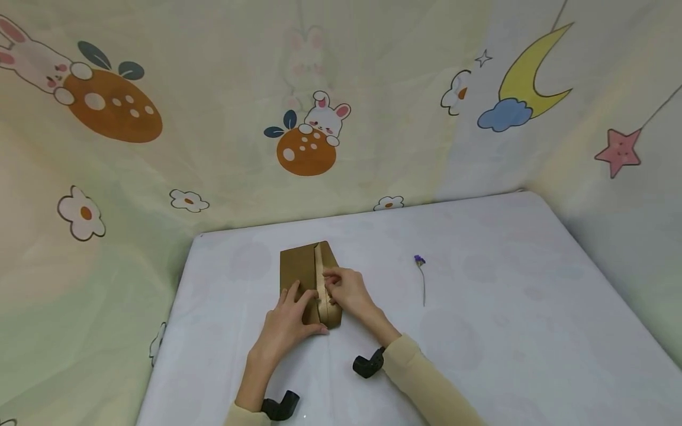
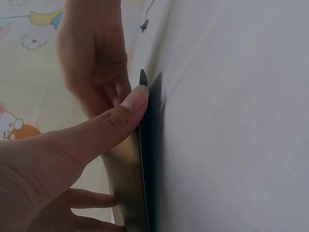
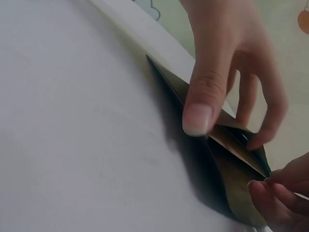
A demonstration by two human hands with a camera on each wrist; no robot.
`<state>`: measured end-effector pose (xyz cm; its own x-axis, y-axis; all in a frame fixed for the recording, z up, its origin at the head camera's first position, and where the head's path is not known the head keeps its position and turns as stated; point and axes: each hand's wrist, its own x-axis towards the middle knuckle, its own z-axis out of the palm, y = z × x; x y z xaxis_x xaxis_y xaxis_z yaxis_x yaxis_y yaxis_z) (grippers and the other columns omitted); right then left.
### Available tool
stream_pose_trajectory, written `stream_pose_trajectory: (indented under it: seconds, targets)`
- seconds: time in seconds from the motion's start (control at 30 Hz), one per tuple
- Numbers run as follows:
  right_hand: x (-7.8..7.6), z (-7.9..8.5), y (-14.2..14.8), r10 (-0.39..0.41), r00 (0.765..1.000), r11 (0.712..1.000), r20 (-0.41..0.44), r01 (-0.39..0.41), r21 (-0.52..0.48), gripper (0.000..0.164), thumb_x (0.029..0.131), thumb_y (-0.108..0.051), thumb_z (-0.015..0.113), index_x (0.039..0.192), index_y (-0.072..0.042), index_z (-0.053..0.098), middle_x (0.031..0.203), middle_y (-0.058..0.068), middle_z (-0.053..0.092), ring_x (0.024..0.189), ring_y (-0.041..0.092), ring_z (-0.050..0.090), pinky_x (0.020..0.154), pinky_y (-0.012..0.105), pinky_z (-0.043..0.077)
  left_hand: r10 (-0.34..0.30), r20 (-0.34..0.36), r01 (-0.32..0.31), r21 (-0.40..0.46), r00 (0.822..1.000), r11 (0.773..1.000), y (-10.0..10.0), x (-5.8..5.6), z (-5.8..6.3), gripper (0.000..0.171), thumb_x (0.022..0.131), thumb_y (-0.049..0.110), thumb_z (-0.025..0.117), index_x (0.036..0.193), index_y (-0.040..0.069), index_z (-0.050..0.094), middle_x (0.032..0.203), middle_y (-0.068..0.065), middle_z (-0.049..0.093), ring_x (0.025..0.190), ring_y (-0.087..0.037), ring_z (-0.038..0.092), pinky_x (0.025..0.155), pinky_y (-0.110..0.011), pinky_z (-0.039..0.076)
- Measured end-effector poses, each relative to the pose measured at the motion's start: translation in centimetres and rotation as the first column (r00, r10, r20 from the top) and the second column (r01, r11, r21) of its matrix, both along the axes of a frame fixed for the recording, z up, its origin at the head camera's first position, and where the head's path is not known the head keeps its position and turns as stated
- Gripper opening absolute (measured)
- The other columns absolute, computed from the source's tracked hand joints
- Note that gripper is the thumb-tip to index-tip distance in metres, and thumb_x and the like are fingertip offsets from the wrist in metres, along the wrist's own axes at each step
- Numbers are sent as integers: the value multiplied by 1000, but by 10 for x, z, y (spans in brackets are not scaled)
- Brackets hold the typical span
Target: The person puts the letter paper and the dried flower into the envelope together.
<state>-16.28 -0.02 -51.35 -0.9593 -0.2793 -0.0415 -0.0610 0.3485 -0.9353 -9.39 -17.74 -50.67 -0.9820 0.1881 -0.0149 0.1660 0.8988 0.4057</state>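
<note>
Some tearing could follow if I tug: left hand (image 1: 290, 321) spread on the envelope (image 1: 297, 264), right hand (image 1: 348, 290) pinching its edge.

Worktop (image 1: 511, 319): cloth-covered, white, matt, fine-grained. Brown env. (image 1: 296, 266) toward its far L corner: paper, smooth, faint sheen. Backdrop (image 1: 383, 71) past far edge: printed cloth, matt, lt creases. Sleeves (image 1: 426, 378): matt cloth. Wrist mounts (image 1: 283, 407): blk, plastic-looking, low gloss.

On my remote feed I find the envelope (image 1: 296, 263) on the table (image 1: 506, 331), left hand (image 1: 288, 325) at its near part, right hand (image 1: 348, 291) at its right. I record the flower sprig (image 1: 420, 262) farther right, the cloth backdrop (image 1: 224, 136) behind.
</note>
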Motion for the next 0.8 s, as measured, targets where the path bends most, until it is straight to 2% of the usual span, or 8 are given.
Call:
stream_pose_trajectory:
  seconds: [0.2, 0.5, 0.8]
  targets:
    - [5, 5, 21, -28, 989, 993, -142, 45, 113, 17, 91, 1, 70, 107, -1, 77, 92, 8, 75, 82, 19, 72, 70, 25, 55, 0, 3, 0, 8, 1000, 1000, 0, 0, 0, 73, 72, 54, 89, 133, 25, 60, 158, -26, 40, 141, -54, 43, 80, -71, 51]
    - [14, 9, 59, -109, 976, 983, -190, 134, 126, 12, 88, -2, 76, 99, -6, 78, 84, 3, 75, 78, 17, 70, 71, 27, 54, -5, 17, 4, 24, 1000, 1000, 1, 0, -1, 71, 72, 54, 89, 131, 27, 59, 159, -27, 38, 139, -59, 42, 82, -74, 49]
    - [23, 9, 91, -163, 961, 966, -223, 201, 160, 12, 87, 0, 75, 97, -6, 78, 87, 3, 76, 80, 16, 69, 76, 30, 56, -11, 11, 10, 15, 1000, 1000, 0, 2, 2, 71, 73, 53, 88, 132, 27, 59, 159, -28, 38, 138, -61, 42, 82, -73, 49]
